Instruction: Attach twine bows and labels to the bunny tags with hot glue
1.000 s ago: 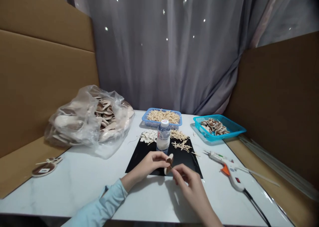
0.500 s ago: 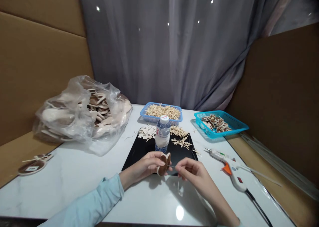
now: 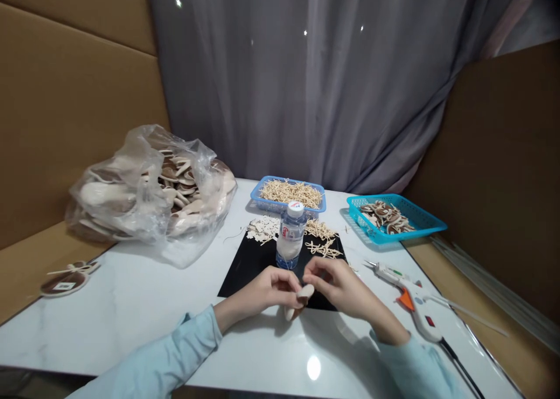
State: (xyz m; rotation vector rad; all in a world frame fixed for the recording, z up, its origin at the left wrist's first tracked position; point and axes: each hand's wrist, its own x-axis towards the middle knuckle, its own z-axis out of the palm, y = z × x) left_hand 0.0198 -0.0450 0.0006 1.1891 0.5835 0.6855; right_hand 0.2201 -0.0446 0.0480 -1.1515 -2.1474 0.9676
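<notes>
My left hand pinches a small brown-and-white felt-like piece, its pale edge facing up, over the front of a black mat. Close to the piece on its right is my right hand, thumb and fingers pressed together. What lies between those fingers is too small or hidden to make out. Just beyond both hands a clear bottle with a white cap stands upright on the mat. Behind it lie white paper bits and loose pale cord bows.
A plastic bag full of brown-and-white pieces sits left. At the back is a blue basket of pale cord bows; a turquoise basket of finished-looking pieces is right. A glue gun lies right, a bow-topped piece far left.
My right hand has moved up and closer to the felt-like piece. My left hand has turned the piece so its pale edge shows. The thin strand between the hands no longer shows.
</notes>
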